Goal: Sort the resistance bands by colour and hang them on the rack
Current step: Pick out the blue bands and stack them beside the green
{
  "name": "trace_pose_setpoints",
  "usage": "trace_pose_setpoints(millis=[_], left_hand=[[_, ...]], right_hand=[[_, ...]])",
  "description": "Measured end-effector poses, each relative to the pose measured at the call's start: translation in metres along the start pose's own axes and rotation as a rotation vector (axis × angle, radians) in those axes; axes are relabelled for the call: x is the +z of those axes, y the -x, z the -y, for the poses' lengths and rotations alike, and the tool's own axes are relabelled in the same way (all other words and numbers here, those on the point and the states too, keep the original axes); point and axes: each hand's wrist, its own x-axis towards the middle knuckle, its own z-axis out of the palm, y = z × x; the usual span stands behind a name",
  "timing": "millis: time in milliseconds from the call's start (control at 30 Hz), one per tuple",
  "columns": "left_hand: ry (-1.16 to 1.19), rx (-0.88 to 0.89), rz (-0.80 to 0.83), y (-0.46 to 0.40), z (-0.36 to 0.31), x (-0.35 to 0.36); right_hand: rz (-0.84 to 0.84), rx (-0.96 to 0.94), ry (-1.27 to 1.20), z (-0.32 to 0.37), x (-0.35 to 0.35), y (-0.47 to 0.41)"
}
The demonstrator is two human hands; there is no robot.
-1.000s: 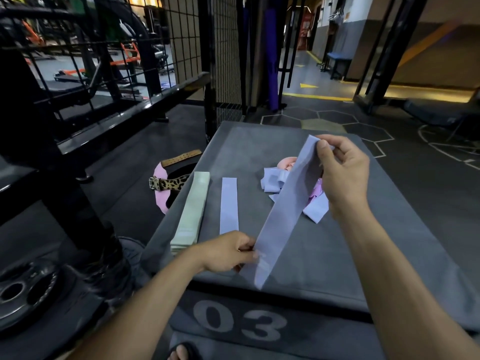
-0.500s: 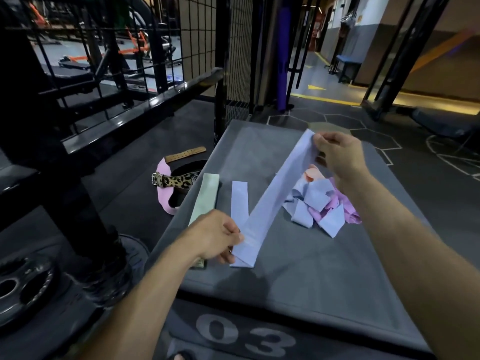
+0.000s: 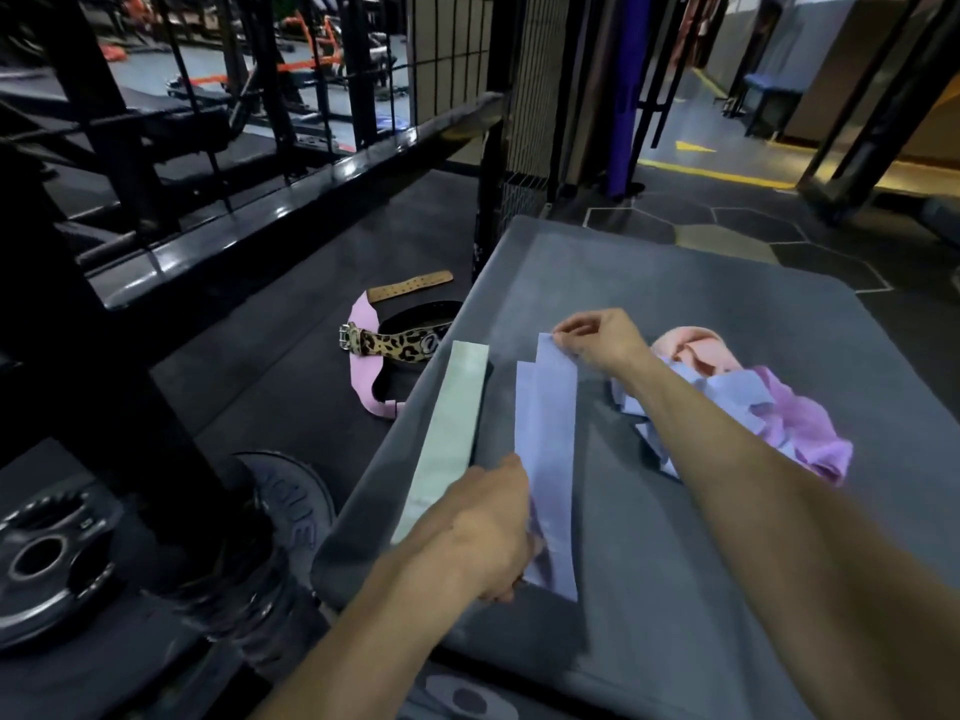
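Left hand (image 3: 483, 532) pinching near end of blue band (image 3: 550, 459), right hand (image 3: 597, 340) pinching far end, green band (image 3: 452, 433) at nine o'clock on counter (image 3: 727, 589)

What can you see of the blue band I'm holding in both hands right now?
The blue band is a long, flat, pale lavender-blue strip, thin and matte like stretchy latex. It lies lengthwise on the grey padded box, overlapping another blue band beside the green band. The right hand pinches its far end; the left hand holds its near end, which curls slightly.
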Motion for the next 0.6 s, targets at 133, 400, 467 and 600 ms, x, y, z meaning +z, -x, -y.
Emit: trace_pose_setpoints(millis=[133,400,467,600], left_hand=[[0.073,-0.015,-0.033,-0.008,0.0,0.0],[-0.11,0.023,0.07,-0.014,-0.002,-0.005],[-0.114,0.024,0.078,-0.015,0.001,-0.005],[-0.119,0.027,0.11,-0.023,0.004,-0.002]], right_hand=[[0.056,-0.013,0.121,-0.014,0.024,-0.013],[0.048,-0.034,0.183,-0.034,0.04,-0.022],[0.048,-0.045,0.18,-0.036,0.041,-0.022],[0.045,-0.045,0.203,-0.042,0.047,-0.027]])
